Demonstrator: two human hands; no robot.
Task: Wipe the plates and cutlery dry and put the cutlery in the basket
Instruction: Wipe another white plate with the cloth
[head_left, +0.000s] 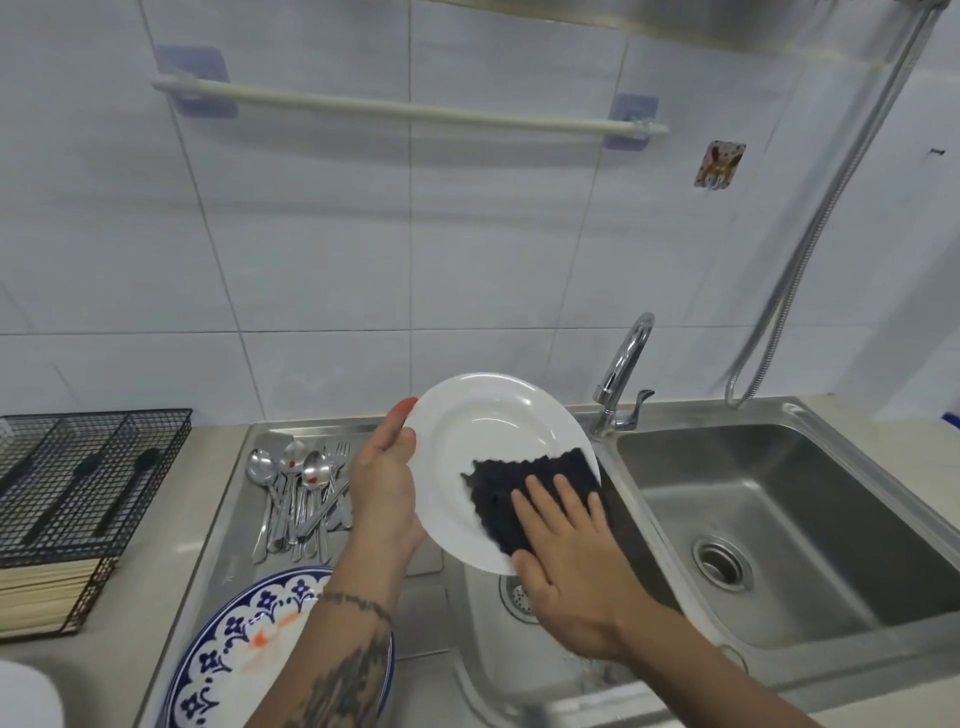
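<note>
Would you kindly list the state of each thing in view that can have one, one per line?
White plate: held tilted above the sink, being wiped.
Dark cloth: pressed flat on the plate.
Left hand: grips the plate's rim.
Right hand: fingers straight, pressing the cloth.
Cutlery: piled on the drainboard, not yet in the basket.
Wire basket: holds dark-handled pieces.
Patterned plate: lying flat.
Tap: no water visible.
</note>
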